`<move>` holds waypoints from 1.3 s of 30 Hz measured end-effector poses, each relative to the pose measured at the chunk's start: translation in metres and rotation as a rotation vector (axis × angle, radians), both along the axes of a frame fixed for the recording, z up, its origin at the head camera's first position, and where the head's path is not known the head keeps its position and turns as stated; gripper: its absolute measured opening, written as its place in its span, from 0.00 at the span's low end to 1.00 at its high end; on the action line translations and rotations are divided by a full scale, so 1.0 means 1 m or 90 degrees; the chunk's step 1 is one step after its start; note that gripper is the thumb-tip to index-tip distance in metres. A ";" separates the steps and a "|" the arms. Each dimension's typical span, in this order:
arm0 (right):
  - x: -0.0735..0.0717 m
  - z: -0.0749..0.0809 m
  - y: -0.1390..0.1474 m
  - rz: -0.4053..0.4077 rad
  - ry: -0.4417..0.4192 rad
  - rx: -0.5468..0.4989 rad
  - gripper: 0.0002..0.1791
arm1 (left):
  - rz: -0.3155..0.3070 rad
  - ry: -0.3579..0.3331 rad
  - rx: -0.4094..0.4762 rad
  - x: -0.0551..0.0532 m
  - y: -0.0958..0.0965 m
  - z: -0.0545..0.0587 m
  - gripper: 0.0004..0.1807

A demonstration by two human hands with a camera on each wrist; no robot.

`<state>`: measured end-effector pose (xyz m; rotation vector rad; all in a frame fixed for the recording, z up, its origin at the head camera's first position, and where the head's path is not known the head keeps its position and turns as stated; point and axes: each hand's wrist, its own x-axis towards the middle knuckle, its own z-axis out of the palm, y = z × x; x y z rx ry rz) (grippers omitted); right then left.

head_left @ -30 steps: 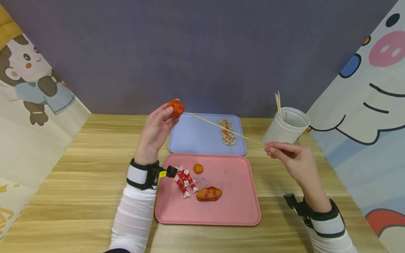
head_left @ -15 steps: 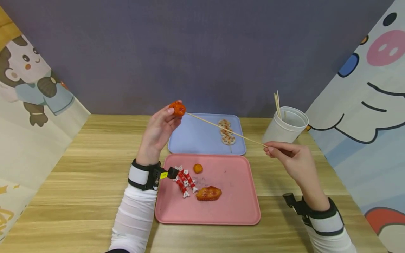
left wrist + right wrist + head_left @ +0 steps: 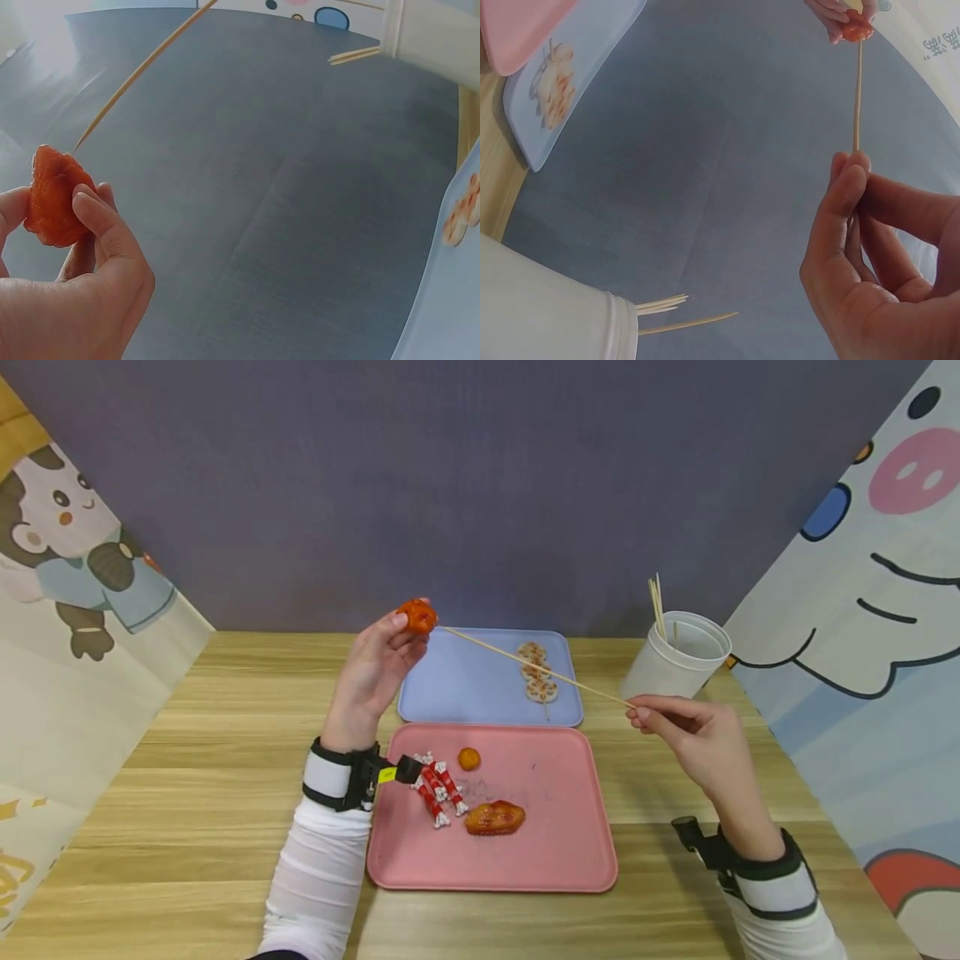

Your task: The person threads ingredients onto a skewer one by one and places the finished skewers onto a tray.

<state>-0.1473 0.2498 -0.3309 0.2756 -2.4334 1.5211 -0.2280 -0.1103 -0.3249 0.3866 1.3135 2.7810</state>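
Note:
My left hand (image 3: 371, 672) pinches a glossy orange-red piece of meat (image 3: 58, 196) between thumb and fingers, raised above the back of the table. My right hand (image 3: 693, 739) pinches the near end of a thin bamboo skewer (image 3: 532, 666), well to the right. The skewer slants up leftward, its pointed tip at the edge of the meat; whether it touches, I cannot tell. Below lies a pink tray (image 3: 555, 852) with a glazed chicken wing (image 3: 495, 818), a small orange ball (image 3: 469, 759) and several red-and-white sticks (image 3: 438, 789).
Behind the pink tray lies a blue tray (image 3: 457, 685) holding a skewer of lotus root slices (image 3: 537, 672). At the back right stands a white tub (image 3: 675, 656) with several skewers (image 3: 657, 607). A grey panel (image 3: 480, 493) rises behind the table.
The left hand has shifted slightly right and then a little back left with the meat. The right hand keeps its hold on the skewer, almost still.

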 end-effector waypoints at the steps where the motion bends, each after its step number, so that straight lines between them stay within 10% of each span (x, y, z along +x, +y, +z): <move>1: 0.000 0.000 0.000 0.001 -0.001 0.000 0.12 | -0.003 0.001 0.000 0.000 0.000 0.000 0.13; 39: 0.001 0.001 0.000 -0.001 -0.001 0.022 0.12 | -0.023 0.005 -0.024 -0.003 0.004 -0.003 0.13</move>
